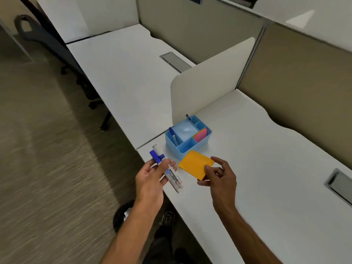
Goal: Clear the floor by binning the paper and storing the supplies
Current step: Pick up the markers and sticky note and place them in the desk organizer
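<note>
Pinched between thumb and fingertips, an orange sticky-note pad point(196, 164) sits in the right hand point(219, 178) just below centre of the frame. That hand comes in from the lower right, forearm bare, wrist bent slightly inward, thumb on top of the pad's near corner and the fingers curled beneath it. The pad is held roughly flat, tilted a little, just in front of the blue organiser point(187, 137) and above the white desk point(266, 159).

To its left, the left hand point(150, 180) reaches up from the bottom centre, palm turned partly upward, fingers loosely wrapped around whiteboard markers point(167, 168). At least two markers show: white barrels with blue caps, the caps pointing toward the upper left and the barrels lying across the fingers. One label reads "WHITEBOARD". The hand hovers over the desk's near edge.

The blue organiser stands on the desk at centre frame against a white divider panel point(209, 82). Its left compartment holds a blue-capped marker point(173, 135), a further pen point(188, 117) pokes up at the back, and pink and green sticky notes point(200, 134) stand in the right compartment.

Near the bottom centre, a dark waste bin point(122, 216) sits on the carpet point(47, 168), partly hidden by the left forearm. An office chair point(57, 44) stands in the upper left.
</note>
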Motion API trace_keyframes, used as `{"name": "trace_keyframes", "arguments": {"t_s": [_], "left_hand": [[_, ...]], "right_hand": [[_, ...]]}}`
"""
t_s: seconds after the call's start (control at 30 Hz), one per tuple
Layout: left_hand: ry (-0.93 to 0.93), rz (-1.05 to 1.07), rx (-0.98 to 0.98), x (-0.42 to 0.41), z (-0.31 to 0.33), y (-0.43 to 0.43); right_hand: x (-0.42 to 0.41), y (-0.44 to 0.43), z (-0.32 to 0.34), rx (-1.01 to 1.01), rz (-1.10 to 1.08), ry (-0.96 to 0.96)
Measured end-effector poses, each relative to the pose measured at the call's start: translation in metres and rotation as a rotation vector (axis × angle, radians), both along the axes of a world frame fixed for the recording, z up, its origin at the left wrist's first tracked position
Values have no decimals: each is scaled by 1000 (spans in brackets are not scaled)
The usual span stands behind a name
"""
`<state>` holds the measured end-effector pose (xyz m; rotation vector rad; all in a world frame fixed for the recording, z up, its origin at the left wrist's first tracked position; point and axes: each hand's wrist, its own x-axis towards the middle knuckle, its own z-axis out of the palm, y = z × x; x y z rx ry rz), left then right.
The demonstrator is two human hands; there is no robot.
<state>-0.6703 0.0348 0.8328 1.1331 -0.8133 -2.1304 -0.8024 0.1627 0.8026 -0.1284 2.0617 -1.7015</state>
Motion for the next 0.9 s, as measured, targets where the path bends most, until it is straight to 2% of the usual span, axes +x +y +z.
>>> {"name": "trace_keyframes", "arguments": {"t_s": [0.13,0.43,0.53,0.73,0.9], "left_hand": [[-18,-54,30,-40,-9,-32],[-79,-192,77,-102,-25,-83],[-99,-212,90,-112,-28,-96],[-147,-247,90,-124,-36,-115],[-162,-257,111,-128,-43,-125]], "right_hand": [[-50,-30,-8,9,-78,5],[-140,-96,-39,251,-139,107],[-157,-110,-55,363,-138,121],[-176,-135,-83,510,-119,31],[-180,-150,-97,592,-52,66]]}}
